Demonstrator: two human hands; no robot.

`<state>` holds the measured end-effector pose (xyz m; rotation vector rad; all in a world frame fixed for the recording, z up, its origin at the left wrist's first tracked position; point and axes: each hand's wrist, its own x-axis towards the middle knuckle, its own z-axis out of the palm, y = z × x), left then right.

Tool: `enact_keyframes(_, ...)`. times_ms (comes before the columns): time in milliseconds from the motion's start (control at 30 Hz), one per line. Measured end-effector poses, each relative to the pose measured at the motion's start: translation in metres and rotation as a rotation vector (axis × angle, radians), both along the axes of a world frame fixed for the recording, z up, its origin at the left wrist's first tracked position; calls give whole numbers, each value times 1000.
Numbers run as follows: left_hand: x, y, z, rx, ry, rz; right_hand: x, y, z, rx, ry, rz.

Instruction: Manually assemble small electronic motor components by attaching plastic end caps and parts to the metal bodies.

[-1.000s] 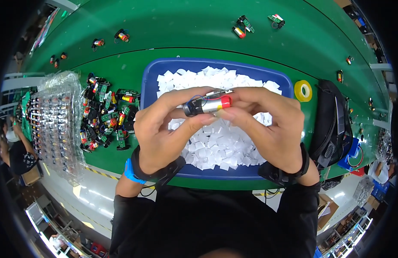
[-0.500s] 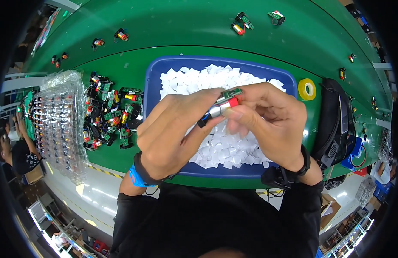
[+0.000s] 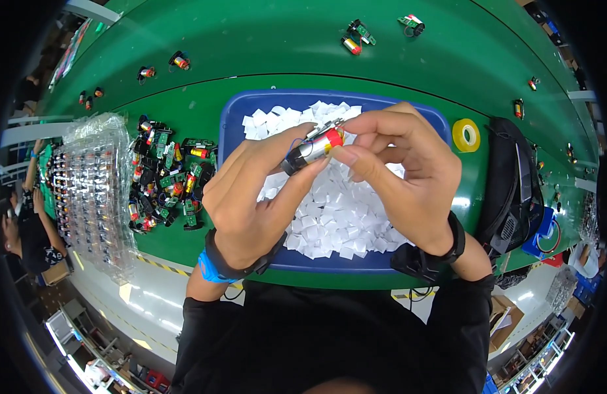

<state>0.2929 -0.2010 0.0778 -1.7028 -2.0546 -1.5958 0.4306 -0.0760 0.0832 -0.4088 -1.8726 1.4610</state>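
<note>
Above a blue tray of small white paper pieces, I hold a small battery assembly: a silver cylinder with a red end, a black cap, thin wires and a circuit board alongside. My left hand is closed around the black-capped end, its thumb below and its fingers above. My right hand pinches with thumb and forefinger at the red end, next to the board's edge. What lies between those two fingertips is too small to make out.
Left of the tray lies a pile of similar assemblies, beside a clear plastic blister tray filled with more. Yellow tape and a black bag are on the right. A few assemblies sit along the far green surface. A co-worker is at far left.
The battery assembly has turned, so its board now shows edge-on and more of the silver cylinder shows. My right fingers have shifted to its red end. Both hands have moved slightly left.
</note>
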Motion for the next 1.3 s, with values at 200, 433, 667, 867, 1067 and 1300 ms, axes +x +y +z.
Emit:
enact_keyframes(200,0,-2,2,-2,16,11,1,-2,-6,34,78,15)
enact_keyframes(433,0,-3,1,-3,7,31,-1,1,-6,280,68,-32)
enact_keyframes(667,-2,-4,6,-98,69,-38,-1,8,-5,328,57,32)
enact_keyframes(867,-2,-9,4,-111,-413,-139,-1,18,10,413,22,138)
enact_keyframes(1067,-2,-8,-1,-64,-423,-112,2,11,5,247,49,45)
enact_keyframes(1300,-1,-10,4,-151,-415,-182,2,19,8,563,59,124)
